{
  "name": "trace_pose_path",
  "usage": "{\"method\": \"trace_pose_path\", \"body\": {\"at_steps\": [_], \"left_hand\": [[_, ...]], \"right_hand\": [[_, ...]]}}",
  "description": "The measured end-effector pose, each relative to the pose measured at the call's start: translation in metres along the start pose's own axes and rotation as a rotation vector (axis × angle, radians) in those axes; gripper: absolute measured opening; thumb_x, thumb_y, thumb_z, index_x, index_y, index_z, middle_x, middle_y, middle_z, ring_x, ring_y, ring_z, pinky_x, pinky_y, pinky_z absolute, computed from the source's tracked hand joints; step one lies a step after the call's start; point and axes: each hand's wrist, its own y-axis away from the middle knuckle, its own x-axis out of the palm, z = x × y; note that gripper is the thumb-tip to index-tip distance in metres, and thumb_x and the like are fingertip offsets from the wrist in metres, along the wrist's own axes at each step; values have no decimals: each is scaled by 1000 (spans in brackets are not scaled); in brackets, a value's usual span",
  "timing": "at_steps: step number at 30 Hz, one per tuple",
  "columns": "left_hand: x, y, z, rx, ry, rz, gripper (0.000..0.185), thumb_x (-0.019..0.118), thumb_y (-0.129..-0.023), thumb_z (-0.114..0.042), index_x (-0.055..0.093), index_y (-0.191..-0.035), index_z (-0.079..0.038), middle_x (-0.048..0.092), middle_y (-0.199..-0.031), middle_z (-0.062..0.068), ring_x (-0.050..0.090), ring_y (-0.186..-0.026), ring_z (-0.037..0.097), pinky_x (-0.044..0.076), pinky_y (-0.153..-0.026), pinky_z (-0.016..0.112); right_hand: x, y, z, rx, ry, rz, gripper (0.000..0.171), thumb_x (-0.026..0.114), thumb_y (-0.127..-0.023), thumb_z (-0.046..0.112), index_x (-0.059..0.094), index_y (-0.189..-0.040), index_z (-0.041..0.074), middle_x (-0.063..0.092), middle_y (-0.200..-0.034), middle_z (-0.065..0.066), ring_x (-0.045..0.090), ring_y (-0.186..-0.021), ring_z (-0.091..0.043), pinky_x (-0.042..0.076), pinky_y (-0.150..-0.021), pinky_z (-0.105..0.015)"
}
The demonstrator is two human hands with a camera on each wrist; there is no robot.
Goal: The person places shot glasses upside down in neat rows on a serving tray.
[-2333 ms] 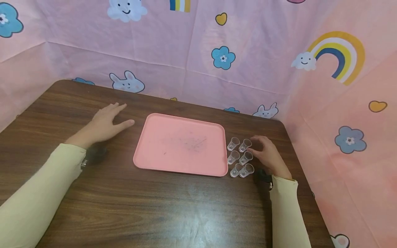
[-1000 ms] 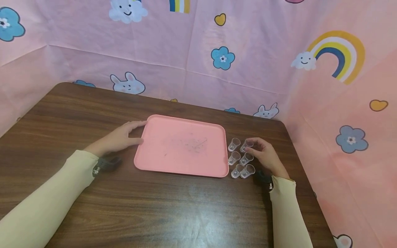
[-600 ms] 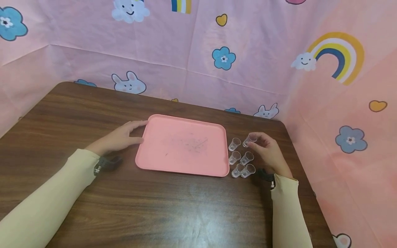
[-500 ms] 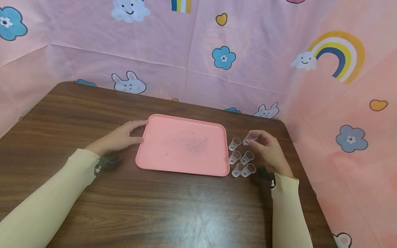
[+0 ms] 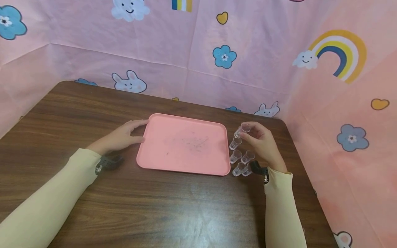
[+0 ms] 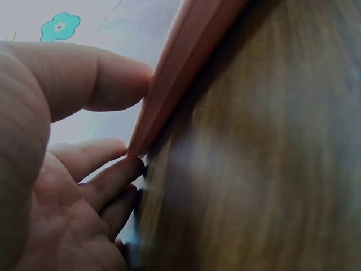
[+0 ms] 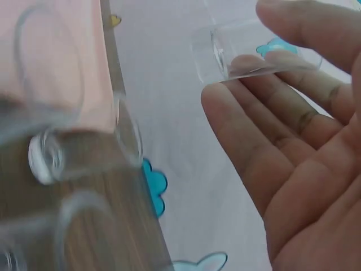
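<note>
My right hand (image 5: pixel 263 143) pinches a small clear shot glass (image 5: pixel 240 132) between thumb and fingers, raised above the table just right of the pink tray's far corner. The right wrist view shows that shot glass (image 7: pixel 242 49) lying along the fingers, apart from the others. Several more shot glasses (image 5: pixel 235 157) stand beside the right edge of the pink tray (image 5: pixel 176 144); the right wrist strap partly covers one of them. At the tray's left edge, my left hand (image 5: pixel 119 137) touches the rim (image 6: pixel 175 73) with its thumb and fingertips, fingers extended.
A dark wooden table (image 5: pixel 149 210) bears the tray and the glasses. Patterned pink cloth (image 5: pixel 167 51) hangs close behind the table and along its right side. The closest standing shot glass (image 5: pixel 235 144) is just below the held one.
Earlier the left hand came in to the tray's edge and has stayed there. My right hand took hold of the far right shot glass, lifted it and moved it left, toward the tray.
</note>
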Motion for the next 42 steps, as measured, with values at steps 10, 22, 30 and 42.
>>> {"method": "trace_pose_path", "body": {"at_steps": [10,22,30,42], "left_hand": [[-1,0,-1,-12,15,8,75,67,-101,-31,31,-163,-13,24,-169,21,7,-156,49,12,-117,78],[-1,-1,-3,2,9,6,75,68,-100,-31,32,-163,-11,25,-168,21,3,-156,50,9,-118,77],[-1,-2,1,16,-8,4,76,68,-100,-33,32,-163,-11,26,-168,22,6,-156,50,11,-117,78],[0,-2,4,13,-17,-7,74,68,-100,-33,32,-163,-12,25,-168,22,7,-156,51,10,-117,79]], "right_hand": [[29,-15,20,0,-70,52,29,75,-96,12,67,-123,6,69,-115,-11,68,-99,-17,56,-87,-27],[62,-24,31,-71,-161,152,30,71,-95,-1,61,-124,0,64,-108,-12,70,-96,-21,61,-88,-35],[68,-23,30,-5,14,148,32,79,-92,8,67,-121,7,69,-111,-10,69,-102,-28,62,-86,-35],[66,-20,26,116,326,136,30,79,-93,23,59,-113,13,66,-101,-5,61,-91,-23,54,-79,-37]]}}
